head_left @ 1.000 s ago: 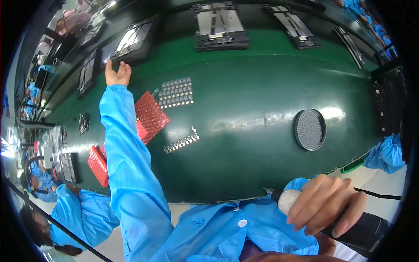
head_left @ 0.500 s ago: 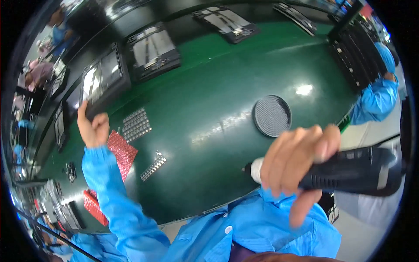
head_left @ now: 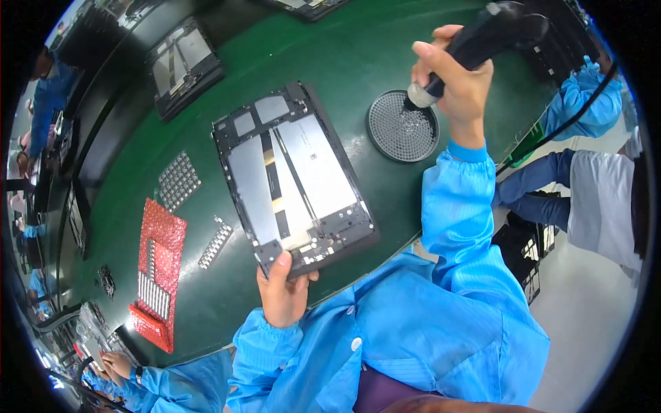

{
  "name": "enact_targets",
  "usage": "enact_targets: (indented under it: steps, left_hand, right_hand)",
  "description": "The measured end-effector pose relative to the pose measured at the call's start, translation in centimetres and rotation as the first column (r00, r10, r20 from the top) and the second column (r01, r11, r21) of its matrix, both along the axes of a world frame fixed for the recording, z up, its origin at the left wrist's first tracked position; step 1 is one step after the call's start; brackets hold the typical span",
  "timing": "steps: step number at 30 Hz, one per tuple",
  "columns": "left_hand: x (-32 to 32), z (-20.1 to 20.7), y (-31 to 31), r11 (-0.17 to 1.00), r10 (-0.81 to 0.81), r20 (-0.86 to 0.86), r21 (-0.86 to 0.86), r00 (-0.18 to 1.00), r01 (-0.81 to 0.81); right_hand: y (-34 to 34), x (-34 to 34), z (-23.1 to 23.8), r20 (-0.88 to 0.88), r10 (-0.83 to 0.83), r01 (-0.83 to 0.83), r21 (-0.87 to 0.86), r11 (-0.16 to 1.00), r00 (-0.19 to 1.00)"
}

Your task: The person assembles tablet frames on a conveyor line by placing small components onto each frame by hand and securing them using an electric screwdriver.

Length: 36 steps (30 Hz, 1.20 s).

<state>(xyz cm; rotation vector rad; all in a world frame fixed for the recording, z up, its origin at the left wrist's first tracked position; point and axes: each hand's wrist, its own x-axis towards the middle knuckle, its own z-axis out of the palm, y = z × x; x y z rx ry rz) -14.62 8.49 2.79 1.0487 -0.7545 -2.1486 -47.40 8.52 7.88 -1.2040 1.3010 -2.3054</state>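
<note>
My left hand [head_left: 284, 297] is closed on the near edge of an opened tablet [head_left: 322, 162], thumb on top. Its inside faces up, with silver battery panels, dark ribbon strips and a circuit board along the near end. My right hand [head_left: 463, 86] grips a black electric screwdriver [head_left: 485, 33] with a whitish collar, pointing down and left. The driver's tip is over the round grey screw tray [head_left: 387, 141], a dimpled dish with small shiny bits in it. I cannot tell whether the tip touches them.
Left of the tablet lie a sheet of small parts [head_left: 179, 182], a short strip of parts [head_left: 215, 244] and red bubble wrap [head_left: 162, 237]. Another opened tablet [head_left: 182, 65] rests farther back. A black cable [head_left: 585, 110] crosses at right. Co-workers in blue sit at both sides.
My left hand has taken a tablet from the far left and brought it close in front of me. My right hand has swung the screwdriver up and away, over the tray.
</note>
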Motion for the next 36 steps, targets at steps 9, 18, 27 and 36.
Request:
enact_targets:
  steps: [9,18,27,36]
  left_hand:
    - [2.4,3.5,-3.0,0.41,0.22,0.836,-0.547,0.503,0.73]
    - [-6.6,2.3,1.1,-0.18,0.173,0.806,-0.54,0.567,0.822]
    - [-8.5,0.8,1.0,-0.216,0.142,0.785,-0.569,0.602,0.793]
    - [-8.4,0.2,-0.5,-0.161,0.197,0.772,-0.583,0.604,0.797]
  right_hand:
    - [-0.3,-1.0,-1.3,-0.064,-0.094,0.102,0.135,0.986,0.994]
    - [-0.8,-1.5,-2.0,-0.065,-0.093,0.101,0.127,0.987,0.994]
    - [-0.7,-1.1,-1.7,-0.087,-0.116,0.128,0.153,0.98,0.989]
    - [-1.3,0.1,-2.0,-0.065,-0.148,0.159,0.212,0.964,0.987]
